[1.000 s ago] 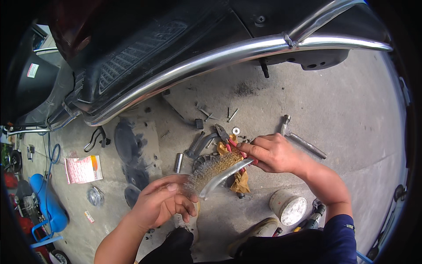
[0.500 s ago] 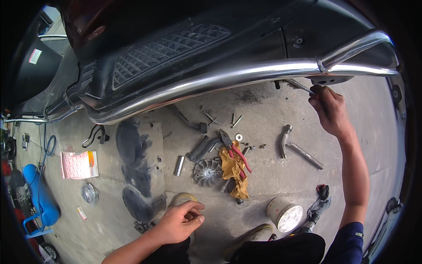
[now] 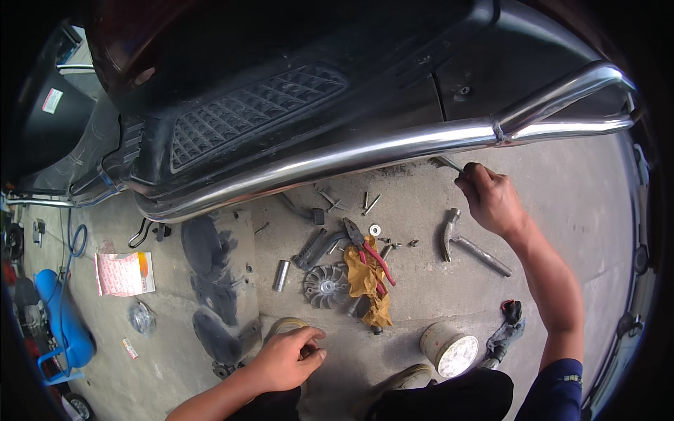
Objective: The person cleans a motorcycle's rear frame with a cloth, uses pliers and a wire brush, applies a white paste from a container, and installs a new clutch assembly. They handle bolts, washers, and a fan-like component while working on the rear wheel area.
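My right hand is shut on a slim metal tool, which reaches under the chrome side bar of a black vehicle body. Below, my left hand hovers over my shoes with fingers loosely bent and nothing visible in it. Between my hands lie red-handled pliers on crumpled brown paper, a finned metal wheel, a steel socket, a washer and several bolts. A hammer lies under my right forearm.
A dark sooty panel lies left of the parts. Farther left are a printed packet, a plastic-wrapped coil, a blue tank and a hose. A white bucket and another tool stand or lie at lower right.
My right hand has left the pliers area and risen to the bar with the tool, then shifted slightly down and left. My left hand has dropped lower and curled its fingers a little.
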`<state>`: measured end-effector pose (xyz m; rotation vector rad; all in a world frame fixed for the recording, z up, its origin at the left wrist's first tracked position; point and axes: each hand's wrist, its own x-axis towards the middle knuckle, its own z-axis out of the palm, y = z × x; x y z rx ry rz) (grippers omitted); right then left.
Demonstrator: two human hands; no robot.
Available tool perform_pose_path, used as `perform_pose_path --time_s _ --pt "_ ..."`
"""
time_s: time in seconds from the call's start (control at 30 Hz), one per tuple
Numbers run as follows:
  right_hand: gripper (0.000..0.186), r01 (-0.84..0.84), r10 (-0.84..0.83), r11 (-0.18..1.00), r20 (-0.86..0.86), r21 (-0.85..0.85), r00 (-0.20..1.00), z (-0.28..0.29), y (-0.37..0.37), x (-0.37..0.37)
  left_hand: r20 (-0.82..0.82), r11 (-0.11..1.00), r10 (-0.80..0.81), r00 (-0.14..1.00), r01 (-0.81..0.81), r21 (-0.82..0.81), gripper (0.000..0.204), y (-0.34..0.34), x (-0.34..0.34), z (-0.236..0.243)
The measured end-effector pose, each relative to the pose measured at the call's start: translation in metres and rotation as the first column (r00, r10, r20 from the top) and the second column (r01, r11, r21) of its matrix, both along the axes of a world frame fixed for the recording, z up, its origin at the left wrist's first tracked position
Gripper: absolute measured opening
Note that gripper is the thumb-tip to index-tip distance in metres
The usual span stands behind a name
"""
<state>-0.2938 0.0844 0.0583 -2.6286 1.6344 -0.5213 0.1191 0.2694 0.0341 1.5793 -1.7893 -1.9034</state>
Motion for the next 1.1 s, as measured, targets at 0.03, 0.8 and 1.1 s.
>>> perform_pose_path --time_s 0.03,0.8,1.1 --pt "0.015 0.1 -0.096 0.992 -0.057 0.071 0.994 0.003 0.009 -0.008 -0.001 1.0 0.006 1.0 -0.006 0.006 0.036 -0.001 0.002 0.003" --pt "0.017 0.133 -0.134 0.991 0.085 0.02 0.987 -0.012 0.02 0.041 0.082 0.999 0.042 0.996 -0.044 0.019 0.037 0.004 0.007 0.006" --pt "0.025 0.227 -0.226 0.97 -0.021 0.084 0.974 -0.037 -0.008 0.037 0.085 0.999 0.048 0.995 -0.047 -0.019 0.035 -0.002 0.002 0.0"
